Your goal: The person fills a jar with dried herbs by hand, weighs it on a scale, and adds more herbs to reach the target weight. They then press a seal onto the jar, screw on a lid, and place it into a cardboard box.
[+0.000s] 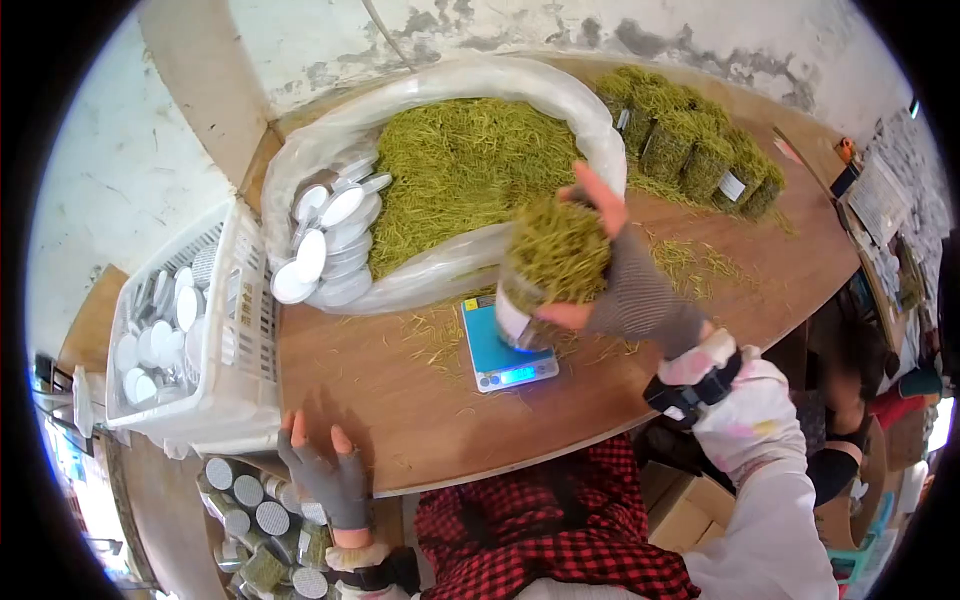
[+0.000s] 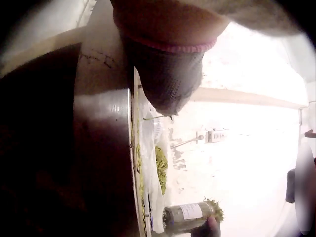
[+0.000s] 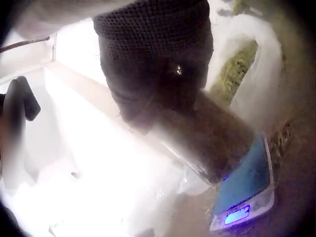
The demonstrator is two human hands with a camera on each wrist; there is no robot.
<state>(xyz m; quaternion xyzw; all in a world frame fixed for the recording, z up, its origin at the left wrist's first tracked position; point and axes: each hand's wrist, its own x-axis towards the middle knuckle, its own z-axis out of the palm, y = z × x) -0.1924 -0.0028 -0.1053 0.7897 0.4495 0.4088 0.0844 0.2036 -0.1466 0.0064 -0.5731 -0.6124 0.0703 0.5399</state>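
My right hand, in a grey fingerless glove, grips the upper part of a clear jar heaped with green dried strands. The jar is slightly tilted, its base at the blue plate of a small scale with a lit display; whether it bears on the plate I cannot tell. In the right wrist view the glove hides the fingers above the jar. My gloved left hand is at the table's front edge with fingers extended, holding nothing. The left wrist view shows the labelled jar lower down.
Behind the scale lies a plastic bag of green strands with white lids. A white basket of lids stands left, filled jars stand back right, and closed jars sit below left. Loose strands litter the table.
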